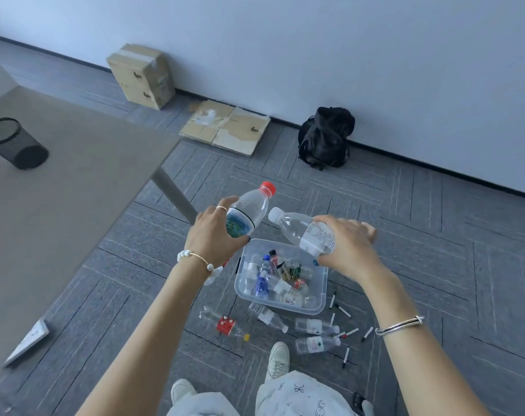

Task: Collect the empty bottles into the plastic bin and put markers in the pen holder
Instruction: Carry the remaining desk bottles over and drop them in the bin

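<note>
Plastic bin (321, 291) w/ bottles, pen holder (13, 142) contents unclear

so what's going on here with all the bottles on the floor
A person is standing over a clear plastic bin on the grey carpet, already partly filled with bottles. The left hand holds a clear red-capped bottle and the right hand a clear white-capped bottle, both above the bin. Several empty bottles and black-and-white markers lie on the floor beside it. The black mesh pen holder sits on the table.
</note>
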### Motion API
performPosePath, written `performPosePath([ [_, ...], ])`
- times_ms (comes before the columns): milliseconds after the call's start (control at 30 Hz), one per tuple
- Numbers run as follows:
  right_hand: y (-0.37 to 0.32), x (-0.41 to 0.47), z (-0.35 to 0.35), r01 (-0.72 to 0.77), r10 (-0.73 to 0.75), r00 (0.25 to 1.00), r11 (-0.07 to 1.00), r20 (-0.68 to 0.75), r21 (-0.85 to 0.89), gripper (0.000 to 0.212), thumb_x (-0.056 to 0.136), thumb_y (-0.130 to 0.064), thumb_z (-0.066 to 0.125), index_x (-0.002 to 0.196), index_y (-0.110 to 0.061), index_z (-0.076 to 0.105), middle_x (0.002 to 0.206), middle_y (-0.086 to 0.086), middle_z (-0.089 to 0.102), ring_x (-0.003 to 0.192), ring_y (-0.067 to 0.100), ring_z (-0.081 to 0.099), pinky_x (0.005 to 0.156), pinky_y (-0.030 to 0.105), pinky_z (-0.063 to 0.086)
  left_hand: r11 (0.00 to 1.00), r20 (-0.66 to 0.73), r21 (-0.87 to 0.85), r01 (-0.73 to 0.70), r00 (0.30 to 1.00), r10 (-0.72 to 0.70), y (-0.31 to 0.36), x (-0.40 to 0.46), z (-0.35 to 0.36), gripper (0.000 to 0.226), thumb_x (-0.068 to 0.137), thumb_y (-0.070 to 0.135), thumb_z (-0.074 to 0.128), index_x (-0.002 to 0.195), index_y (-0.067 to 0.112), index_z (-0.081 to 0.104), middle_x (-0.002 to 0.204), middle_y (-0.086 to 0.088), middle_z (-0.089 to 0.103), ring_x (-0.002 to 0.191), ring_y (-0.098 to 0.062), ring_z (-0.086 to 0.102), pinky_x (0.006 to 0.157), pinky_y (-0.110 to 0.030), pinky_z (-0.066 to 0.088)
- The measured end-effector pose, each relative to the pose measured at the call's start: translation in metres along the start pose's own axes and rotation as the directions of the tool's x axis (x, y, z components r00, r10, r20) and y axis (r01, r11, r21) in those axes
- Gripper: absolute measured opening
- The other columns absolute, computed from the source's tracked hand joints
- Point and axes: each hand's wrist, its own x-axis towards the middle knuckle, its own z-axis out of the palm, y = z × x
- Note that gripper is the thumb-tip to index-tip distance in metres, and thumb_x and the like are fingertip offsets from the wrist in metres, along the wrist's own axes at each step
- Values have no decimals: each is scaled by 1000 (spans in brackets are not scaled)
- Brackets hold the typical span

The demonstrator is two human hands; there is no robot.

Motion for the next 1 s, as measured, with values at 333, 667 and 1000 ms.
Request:
performPosePath([
  [333,53,39,2,49,-48,994,999,100,-2,63,70,-35,75,126,-32,48,138,-10,46,131,16,37,105,40,18,995,-24,-21,100,995,-101,33,27,33,89,68,31,74,139,37,21,117,-9,60,107,-30,55,91,-48,48],
  [667,92,45,-3,-1,-7,994,998,113,68,53,75,-40,71,123,-32,50,134,-8,51,128,17,41,102,39,23,995,83,-30,99,992,-96,47,44,59,94,67,31,80,140,33,22,122,-5,61,107,-25,59,86,-41,51],
  [1000,115,39,-19,-80,69,993,989,94,122,52,78,-37,69,125,-29,49,135,-5,50,128,17,41,103,40,23,983,229,156,-98,972,61,77,69,90,105,65,31,81,146,37,13,153,-2,24,138,-24,29,112,-44,25],
])
